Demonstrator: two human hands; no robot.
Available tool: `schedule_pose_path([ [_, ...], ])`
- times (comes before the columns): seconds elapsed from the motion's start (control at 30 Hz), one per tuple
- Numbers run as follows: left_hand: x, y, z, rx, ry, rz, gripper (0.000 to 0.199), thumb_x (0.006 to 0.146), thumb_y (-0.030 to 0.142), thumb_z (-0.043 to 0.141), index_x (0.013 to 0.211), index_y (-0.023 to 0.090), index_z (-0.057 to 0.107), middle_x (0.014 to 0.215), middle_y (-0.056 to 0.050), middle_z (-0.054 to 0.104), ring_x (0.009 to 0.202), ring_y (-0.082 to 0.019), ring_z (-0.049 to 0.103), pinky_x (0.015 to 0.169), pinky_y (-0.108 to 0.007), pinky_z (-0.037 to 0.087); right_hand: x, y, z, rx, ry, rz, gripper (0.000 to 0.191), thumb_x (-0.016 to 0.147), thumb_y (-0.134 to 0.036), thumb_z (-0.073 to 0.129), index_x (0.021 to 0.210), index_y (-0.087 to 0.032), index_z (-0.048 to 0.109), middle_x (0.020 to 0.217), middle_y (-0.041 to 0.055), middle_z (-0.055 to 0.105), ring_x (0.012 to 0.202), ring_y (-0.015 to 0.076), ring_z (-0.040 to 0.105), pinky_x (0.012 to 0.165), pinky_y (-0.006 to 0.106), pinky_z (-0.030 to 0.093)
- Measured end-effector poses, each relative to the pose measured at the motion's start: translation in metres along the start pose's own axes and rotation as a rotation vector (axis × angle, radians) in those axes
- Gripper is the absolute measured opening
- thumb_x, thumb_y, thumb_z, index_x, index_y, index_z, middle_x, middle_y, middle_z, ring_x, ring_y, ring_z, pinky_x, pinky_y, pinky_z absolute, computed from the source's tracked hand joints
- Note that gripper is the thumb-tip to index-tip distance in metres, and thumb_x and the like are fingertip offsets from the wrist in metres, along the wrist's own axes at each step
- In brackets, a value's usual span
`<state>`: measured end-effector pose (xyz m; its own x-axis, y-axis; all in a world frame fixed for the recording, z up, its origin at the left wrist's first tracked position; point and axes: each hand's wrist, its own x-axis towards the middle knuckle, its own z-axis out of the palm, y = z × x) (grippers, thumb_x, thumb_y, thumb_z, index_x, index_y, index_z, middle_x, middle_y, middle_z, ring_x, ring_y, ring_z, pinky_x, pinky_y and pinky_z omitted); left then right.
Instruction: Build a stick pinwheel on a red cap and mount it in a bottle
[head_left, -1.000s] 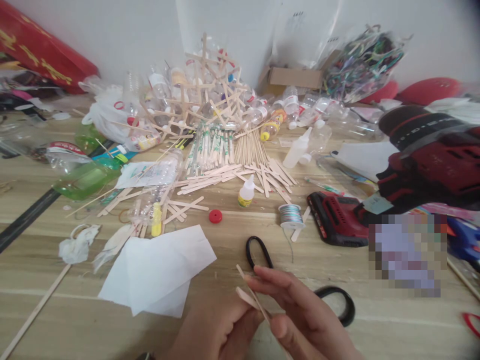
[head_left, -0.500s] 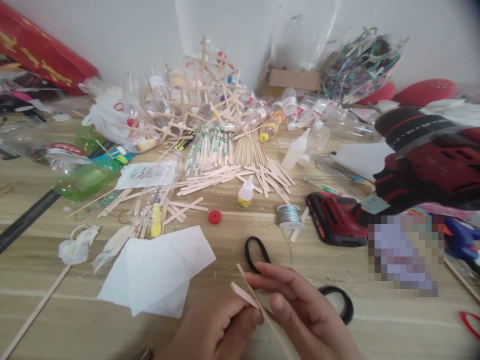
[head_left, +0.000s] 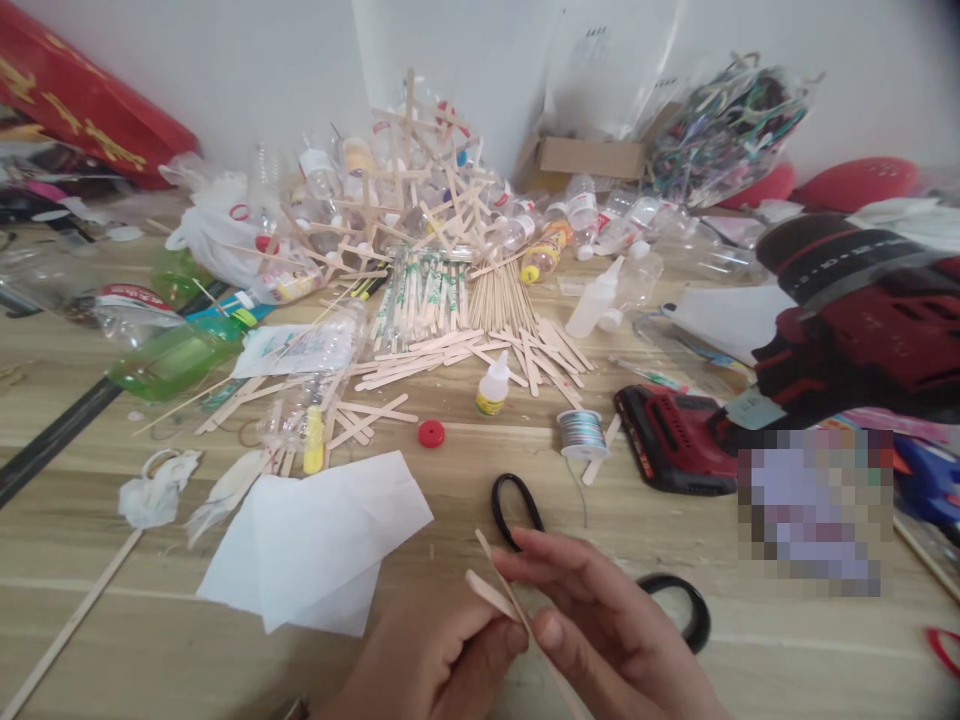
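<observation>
Two pale wooden craft sticks cross each other at the bottom middle, meeting near my left thumb. My left hand (head_left: 442, 645) is closed, pinching the shorter-looking stick (head_left: 487, 592) by the crossing. The other stick (head_left: 553, 680) runs slantwise toward me between the two hands. My right hand (head_left: 607, 625) grips this slanted stick between thumb and fingers, its fingertips near the far end. Whether the sticks are joined I cannot tell. Black-handled scissors (head_left: 501, 507) lie under and behind my right hand, with their middle hidden.
White paper sheets (head_left: 315, 540) lie to the left. Beyond my hands are a red cap (head_left: 431, 434), a small glue bottle (head_left: 493, 385) and a wire spool (head_left: 583, 435). A red and black cordless drill (head_left: 862, 330) stands right. Craft sticks and plastic bottles (head_left: 581, 210) crowd the back.
Both hands hold almost the same pose on the crossed sticks. The whole view has shifted very slightly; nothing on the table has visibly moved.
</observation>
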<state>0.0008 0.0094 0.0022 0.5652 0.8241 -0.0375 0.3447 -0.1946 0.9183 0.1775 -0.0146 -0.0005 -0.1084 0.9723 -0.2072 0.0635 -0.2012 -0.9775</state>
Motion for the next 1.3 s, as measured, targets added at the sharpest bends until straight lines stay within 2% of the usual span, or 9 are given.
schedule_pose_path([
  [0.2,-0.001,0.006,-0.001,-0.064,-0.026,-0.061,0.035,0.098,0.036,0.035,0.085,0.019,0.063,0.083,-0.002,0.068,0.077,-0.014,0.062,0.069,-0.021,0.044,0.001,0.000,0.000,-0.091,-0.007,-0.095,0.028,0.086,-0.047,0.064,0.108,-0.031,0.071,0.106,0.0052,0.076,0.099,0.0217,0.071,0.087,0.029,0.057],
  [0.3,0.000,0.008,-0.002,-0.065,-0.024,-0.070,0.032,0.098,0.034,0.036,0.086,0.020,0.063,0.083,-0.001,0.068,0.077,-0.014,0.062,0.069,-0.020,0.044,0.001,-0.001,-0.002,-0.137,0.003,-0.111,0.022,0.087,-0.045,0.063,0.104,-0.035,0.072,0.102,0.0020,0.076,0.096,0.0199,0.071,0.086,0.026,0.057],
  [0.47,0.000,0.009,-0.004,-0.036,0.002,-0.028,0.034,0.098,0.034,0.038,0.081,0.018,0.062,0.079,-0.002,0.069,0.071,-0.013,0.060,0.064,-0.019,0.043,0.002,0.001,-0.007,0.038,0.087,-0.016,0.013,0.086,-0.041,0.066,0.091,-0.032,0.073,0.104,0.0026,0.074,0.098,0.0199,0.069,0.078,0.024,0.058],
  [0.63,-0.001,0.006,-0.002,-0.088,0.003,-0.029,0.038,0.098,0.040,0.036,0.095,0.019,0.067,0.081,-0.003,0.070,0.071,-0.014,0.060,0.065,-0.020,0.044,0.007,0.001,-0.004,0.142,0.183,-0.053,0.006,0.083,-0.035,0.071,0.086,-0.030,0.068,0.079,-0.0017,0.067,0.077,0.0121,0.063,0.072,0.016,0.053],
  [0.73,-0.001,0.007,-0.002,-0.068,0.005,-0.038,0.040,0.098,0.041,0.036,0.089,0.018,0.067,0.077,-0.003,0.068,0.069,-0.014,0.058,0.063,-0.020,0.043,0.008,-0.001,0.000,0.211,0.225,-0.051,0.012,0.081,-0.037,0.072,0.084,-0.029,0.065,0.074,-0.0031,0.062,0.069,0.0106,0.056,0.064,0.014,0.049],
  [0.93,0.001,0.004,-0.003,-0.071,0.010,0.005,0.039,0.098,0.038,0.037,0.081,0.019,0.066,0.074,-0.002,0.067,0.068,-0.014,0.059,0.066,-0.020,0.047,0.004,0.005,-0.007,0.137,0.071,-0.004,0.012,0.089,-0.041,0.061,0.088,-0.029,0.059,0.076,-0.0021,0.055,0.065,0.0122,0.050,0.055,0.017,0.045],
  [1.03,0.001,-0.002,-0.001,-0.082,0.018,0.042,0.041,0.097,0.042,0.037,0.080,0.019,0.066,0.072,-0.002,0.067,0.066,-0.014,0.058,0.066,-0.020,0.048,0.001,0.008,-0.010,0.105,0.062,-0.008,0.016,0.092,-0.043,0.056,0.086,-0.028,0.057,0.077,-0.0015,0.052,0.065,0.0131,0.049,0.056,0.019,0.045],
  [1.17,0.002,-0.005,0.001,-0.093,0.007,0.026,0.042,0.097,0.044,0.037,0.081,0.019,0.067,0.073,-0.002,0.067,0.067,-0.015,0.058,0.065,-0.021,0.048,-0.002,0.009,-0.011,0.104,0.031,-0.003,0.020,0.092,-0.046,0.053,0.086,-0.028,0.057,0.077,-0.0008,0.052,0.063,0.0137,0.049,0.056,0.021,0.047],
  [1.3,0.002,-0.001,0.000,-0.092,-0.005,0.009,0.042,0.097,0.043,0.036,0.079,0.019,0.066,0.074,-0.002,0.066,0.069,-0.015,0.058,0.064,-0.021,0.046,-0.002,0.007,-0.009,0.109,0.040,0.013,0.018,0.090,-0.044,0.059,0.082,-0.027,0.059,0.071,-0.0016,0.053,0.061,0.0131,0.050,0.058,0.021,0.050],
])
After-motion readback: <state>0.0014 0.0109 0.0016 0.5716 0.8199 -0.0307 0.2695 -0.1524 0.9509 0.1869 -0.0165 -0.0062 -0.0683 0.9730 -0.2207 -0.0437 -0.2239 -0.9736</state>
